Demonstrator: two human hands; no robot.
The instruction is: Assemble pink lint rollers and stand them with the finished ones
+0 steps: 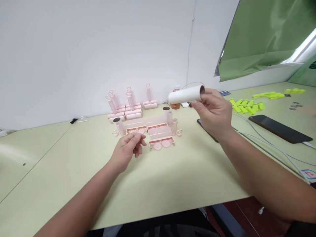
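My right hand (214, 110) holds a white paper roll (185, 94) up above the table, lying sideways with its open core end toward my fingers. My left hand (129, 147) hovers low over the table, fingers loosely curled, with what looks like a small pink piece pinched at the fingertips. Just beyond it lie loose pink roller parts (158, 133): flat covers, round discs, clear tubes and small heart-shaped caps. Behind them stand assembled pink lint rollers (128, 107) with heart-topped handles.
A black phone (280, 129) lies at the right with white cables (269, 144) running across the pale green table (172, 184). Yellow-green parts (247, 106) sit further right. A small orange jar (175, 105) stands by the wall. A green sheet (261, 36) hangs at the upper right.
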